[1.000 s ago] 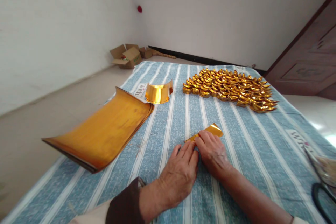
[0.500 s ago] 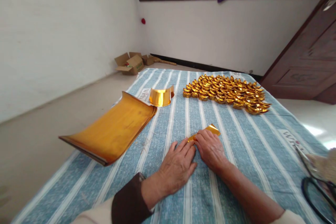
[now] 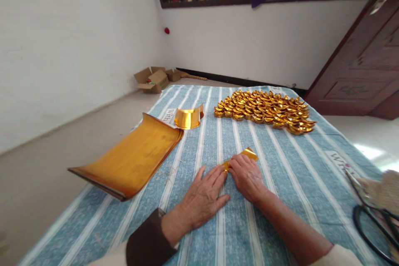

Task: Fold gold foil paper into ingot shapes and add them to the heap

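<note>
Head view: both hands flat on the striped cloth (image 3: 280, 166), pressing a small gold paper strip (image 3: 246, 156). Right hand (image 3: 247, 176) has its fingertips down on the strip's near edge, fingers curled, pinning rather than gripping; whether anything is pinched under them I can't tell. Left hand (image 3: 202, 199) lies open, palm down, fingertips touching the strip's left end. Strip's long axis runs left-near to right-far, its free end sticking out just beyond the right hand. Right hand is the nearer one. Gold sheet stack (image 3: 134, 158) sits left of the left hand; curled gold sheet (image 3: 188, 117) and pile of folded gold pieces (image 3: 264, 110) are well beyond; scissors (image 3: 370, 220) far right.
</note>
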The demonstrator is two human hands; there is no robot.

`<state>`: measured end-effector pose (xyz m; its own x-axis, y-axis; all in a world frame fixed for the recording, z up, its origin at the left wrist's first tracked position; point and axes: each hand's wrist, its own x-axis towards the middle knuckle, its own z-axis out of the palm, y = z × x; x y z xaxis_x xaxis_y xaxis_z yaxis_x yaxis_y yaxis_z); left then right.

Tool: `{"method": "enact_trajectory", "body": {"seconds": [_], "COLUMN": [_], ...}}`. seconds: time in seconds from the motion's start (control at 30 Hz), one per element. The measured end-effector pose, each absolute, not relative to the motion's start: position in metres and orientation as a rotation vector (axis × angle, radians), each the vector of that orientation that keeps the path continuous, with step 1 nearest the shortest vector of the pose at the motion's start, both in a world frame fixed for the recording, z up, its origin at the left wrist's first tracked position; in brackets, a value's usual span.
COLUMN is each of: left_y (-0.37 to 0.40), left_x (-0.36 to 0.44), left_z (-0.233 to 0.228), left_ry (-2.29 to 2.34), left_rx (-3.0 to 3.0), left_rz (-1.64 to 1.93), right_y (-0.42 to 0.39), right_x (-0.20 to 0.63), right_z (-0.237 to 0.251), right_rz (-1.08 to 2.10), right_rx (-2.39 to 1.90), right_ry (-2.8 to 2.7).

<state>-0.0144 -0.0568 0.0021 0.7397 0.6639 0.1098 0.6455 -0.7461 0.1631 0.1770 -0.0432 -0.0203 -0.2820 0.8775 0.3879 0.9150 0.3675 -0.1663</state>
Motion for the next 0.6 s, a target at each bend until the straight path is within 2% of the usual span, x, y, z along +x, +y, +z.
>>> {"method": "enact_trajectory", "body": {"seconds": [0.6], "left_y": [-0.054], "left_x": [-0.018], "left_z": [0.008], "left_ry": [1.164], "left_rx": [2.939], "left_rz": [0.215], "right_y": [-0.039], "right_x": [0.19], "right_z": [-0.024], "right_rz": [0.141], "right_rx": [-1.429], "right_ry": [-2.164]}}
